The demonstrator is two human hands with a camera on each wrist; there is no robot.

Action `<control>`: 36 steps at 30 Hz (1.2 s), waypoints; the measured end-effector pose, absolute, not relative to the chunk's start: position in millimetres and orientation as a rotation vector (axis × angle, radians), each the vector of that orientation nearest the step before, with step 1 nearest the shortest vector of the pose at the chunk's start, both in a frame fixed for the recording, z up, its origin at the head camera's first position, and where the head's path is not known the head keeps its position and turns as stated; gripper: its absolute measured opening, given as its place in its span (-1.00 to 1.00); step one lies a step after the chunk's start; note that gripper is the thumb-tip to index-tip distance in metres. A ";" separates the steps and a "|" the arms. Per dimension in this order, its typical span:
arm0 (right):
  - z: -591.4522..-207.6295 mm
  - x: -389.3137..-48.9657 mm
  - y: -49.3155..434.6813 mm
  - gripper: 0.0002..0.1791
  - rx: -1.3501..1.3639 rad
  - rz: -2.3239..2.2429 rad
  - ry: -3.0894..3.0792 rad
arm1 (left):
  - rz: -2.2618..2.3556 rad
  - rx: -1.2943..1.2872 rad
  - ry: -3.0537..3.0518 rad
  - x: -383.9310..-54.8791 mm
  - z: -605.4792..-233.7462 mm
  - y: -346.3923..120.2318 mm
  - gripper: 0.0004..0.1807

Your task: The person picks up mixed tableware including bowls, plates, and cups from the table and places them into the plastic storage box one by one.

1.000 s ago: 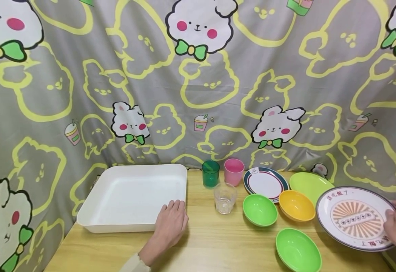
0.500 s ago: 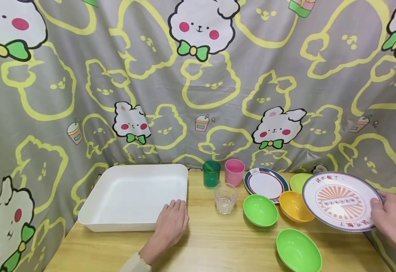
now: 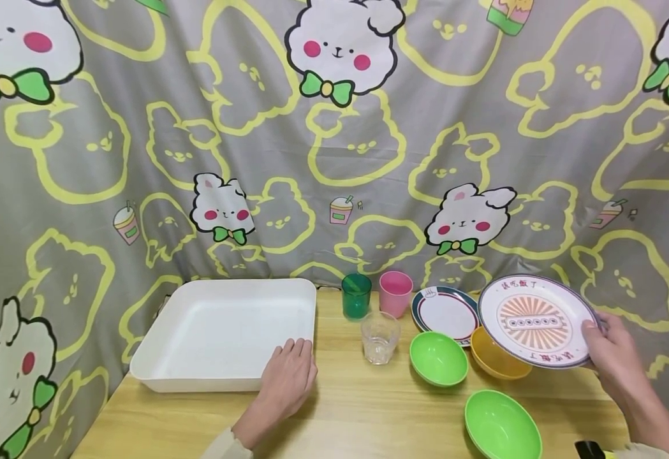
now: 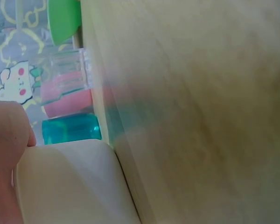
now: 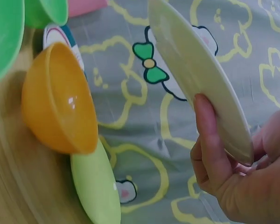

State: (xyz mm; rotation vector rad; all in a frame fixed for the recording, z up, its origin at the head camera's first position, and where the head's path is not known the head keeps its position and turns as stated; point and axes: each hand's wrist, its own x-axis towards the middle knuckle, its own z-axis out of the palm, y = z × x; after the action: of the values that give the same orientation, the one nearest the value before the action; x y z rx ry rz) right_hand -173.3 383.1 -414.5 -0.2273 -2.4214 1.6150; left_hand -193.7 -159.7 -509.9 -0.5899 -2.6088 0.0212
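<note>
My right hand [image 3: 624, 357] holds a white plate [image 3: 535, 322] by its right edge, thumb on top and fingers beneath. The plate has a dark rim, red characters and an orange sunburst. It hangs tilted above the orange bowl [image 3: 500, 366], partly covering it in the head view. The right wrist view shows the plate's pale underside, with the lime-green plate [image 5: 95, 182] lower down beside the bowl. At the left, my left hand [image 3: 288, 373] grips the front right corner of a white rectangular tray [image 3: 219, 344], its fingers bent over the rim.
Green [image 3: 356, 296] and pink cups [image 3: 395, 293] stand at the back, a clear cup [image 3: 380, 341] before them. A dark-rimmed plate [image 3: 443, 312] lies behind one green bowl [image 3: 439, 358]. Another green bowl [image 3: 503, 424] sits nearer. A patterned curtain [image 3: 368, 159] hangs behind the table.
My right hand has carried the sunburst plate leftward and up, from the table's right side to over the orange bowl and lime-green plate. The left hand stays on the tray.
</note>
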 end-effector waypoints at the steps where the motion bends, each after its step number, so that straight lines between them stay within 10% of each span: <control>1: -414.4 -174.1 381.2 -0.26 -0.213 1.651 -2.401 | 0.026 -0.591 -2.607 -194.3 -509.6 -159.7 -0.83; 18: -401.2 -188.4 320.5 -0.28 -0.165 2.077 -2.107 | 0.015 -0.606 -2.614 -198.9 -507.1 -157.8 -0.84; 26: -402.7 -195.5 296.3 -0.85 -0.214 2.154 -2.002 | 0.010 -0.626 -2.613 -199.0 -505.0 -155.5 -0.83; 36: -408.1 -205.7 261.7 -0.43 -0.259 2.154 -2.029 | -0.018 -0.636 -2.642 -190.2 -505.7 -159.5 -0.85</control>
State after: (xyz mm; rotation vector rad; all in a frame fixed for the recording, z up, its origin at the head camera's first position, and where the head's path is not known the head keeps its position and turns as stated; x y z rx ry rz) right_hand -205.7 261.7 -408.1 -0.2593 -2.0294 2.1539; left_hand -190.2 -159.5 -505.7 -0.6360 -2.6416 -0.0184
